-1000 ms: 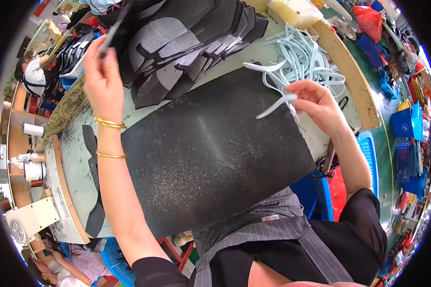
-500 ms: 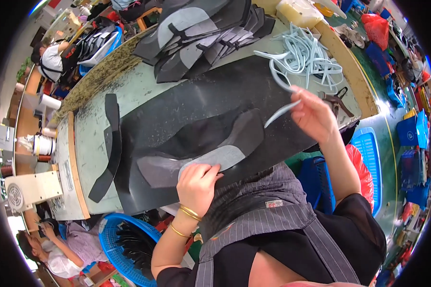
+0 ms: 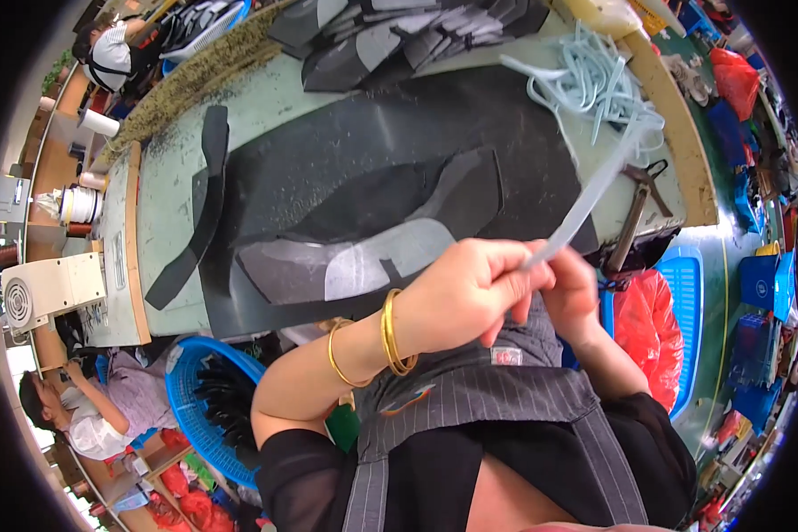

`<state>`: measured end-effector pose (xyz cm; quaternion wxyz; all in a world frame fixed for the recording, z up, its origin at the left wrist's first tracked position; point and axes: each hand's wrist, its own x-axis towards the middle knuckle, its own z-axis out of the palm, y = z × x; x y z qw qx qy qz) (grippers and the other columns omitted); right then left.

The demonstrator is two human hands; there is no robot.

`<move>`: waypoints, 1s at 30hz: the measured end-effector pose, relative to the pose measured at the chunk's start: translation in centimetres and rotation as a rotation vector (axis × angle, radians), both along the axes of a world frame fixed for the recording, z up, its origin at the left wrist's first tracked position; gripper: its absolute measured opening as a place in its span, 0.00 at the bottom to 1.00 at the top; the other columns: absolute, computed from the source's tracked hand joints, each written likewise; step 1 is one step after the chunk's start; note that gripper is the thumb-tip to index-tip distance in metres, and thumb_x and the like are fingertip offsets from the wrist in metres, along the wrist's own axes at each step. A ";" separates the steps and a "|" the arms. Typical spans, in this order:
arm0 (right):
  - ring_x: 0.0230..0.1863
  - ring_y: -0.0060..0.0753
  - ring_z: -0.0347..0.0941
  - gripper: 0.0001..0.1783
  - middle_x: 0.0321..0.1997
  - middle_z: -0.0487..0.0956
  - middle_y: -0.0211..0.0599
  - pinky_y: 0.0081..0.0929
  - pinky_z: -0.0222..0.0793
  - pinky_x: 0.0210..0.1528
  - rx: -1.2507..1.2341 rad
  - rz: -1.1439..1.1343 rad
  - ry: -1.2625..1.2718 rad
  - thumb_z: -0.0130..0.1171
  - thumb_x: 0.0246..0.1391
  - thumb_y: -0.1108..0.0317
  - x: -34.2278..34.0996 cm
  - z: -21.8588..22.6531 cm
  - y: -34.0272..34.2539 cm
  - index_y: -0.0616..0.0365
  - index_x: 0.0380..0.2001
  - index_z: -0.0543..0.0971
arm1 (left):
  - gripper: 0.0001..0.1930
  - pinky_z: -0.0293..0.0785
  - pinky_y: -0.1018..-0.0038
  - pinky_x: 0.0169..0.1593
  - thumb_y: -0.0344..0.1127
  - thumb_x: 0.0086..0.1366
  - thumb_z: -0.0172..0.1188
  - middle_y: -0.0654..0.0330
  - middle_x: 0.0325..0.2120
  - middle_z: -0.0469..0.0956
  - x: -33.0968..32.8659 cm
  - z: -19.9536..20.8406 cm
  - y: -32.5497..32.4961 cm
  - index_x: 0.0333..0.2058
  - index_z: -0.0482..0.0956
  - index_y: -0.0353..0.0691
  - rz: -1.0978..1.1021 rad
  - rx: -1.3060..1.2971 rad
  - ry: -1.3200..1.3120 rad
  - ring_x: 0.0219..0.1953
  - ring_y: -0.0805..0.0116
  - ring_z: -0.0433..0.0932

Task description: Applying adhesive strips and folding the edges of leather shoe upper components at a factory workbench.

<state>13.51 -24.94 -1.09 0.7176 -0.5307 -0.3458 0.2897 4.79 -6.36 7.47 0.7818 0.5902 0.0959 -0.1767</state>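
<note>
Both hands meet in front of my apron, just off the near edge of the black board. My left hand (image 3: pixel 474 293), with gold bangles at the wrist, is closed, pinching the end of a pale blue strip (image 3: pixel 582 209). My right hand (image 3: pixel 574 288) is curled against it at the same strip, its fingers partly hidden and blurred. From there the strip runs up to a tangled pile of pale blue strips (image 3: pixel 594 75). A curved black and grey cut piece (image 3: pixel 390 253) with a lighter grey patch lies on the black board (image 3: pixel 346 142), touched by neither hand.
Stacked grey and black pieces (image 3: pixel 399 40) lie at the table's far side. A long black piece (image 3: pixel 206 213) rests at the left, a hammer-like tool (image 3: pixel 629 226) at the right edge. A blue basket (image 3: pixel 182 390) stands lower left, a red bag (image 3: pixel 649 328) lower right. Two other people sit at left.
My left hand has left the grey patch and moved right to meet my right hand. My right hand has come down toward me, drawing the strip out from the pile.
</note>
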 end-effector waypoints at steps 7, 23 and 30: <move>0.35 0.26 0.74 0.24 0.33 0.77 0.37 0.22 0.68 0.38 -0.155 0.190 -0.195 0.40 0.73 0.58 0.0 3.0 3.0 0.66 0.46 0.81 | 0.16 0.78 0.63 0.43 0.33 0.61 0.67 0.53 0.35 0.82 -8.8 -2.3 1.3 0.46 0.81 0.32 -0.091 0.701 -0.332 0.38 0.56 0.82; 0.35 0.43 0.81 0.05 0.34 0.83 0.43 0.31 0.75 0.36 -0.321 0.224 -0.500 0.64 0.53 0.81 -7.7 0.4 15.0 0.65 0.34 0.81 | 0.20 0.66 0.42 0.64 0.34 0.58 0.62 0.58 0.50 0.78 -18.2 -13.2 4.4 0.50 0.83 0.39 0.464 1.781 -0.456 0.51 0.59 0.76; 0.35 0.34 0.81 0.05 0.34 0.83 0.41 0.26 0.75 0.37 -0.429 0.248 -0.489 0.65 0.52 0.82 -8.5 -0.6 16.9 0.65 0.34 0.82 | 0.19 0.69 0.44 0.63 0.37 0.59 0.62 0.55 0.49 0.77 -18.6 -14.1 4.9 0.48 0.83 0.35 0.525 1.649 -0.536 0.54 0.60 0.73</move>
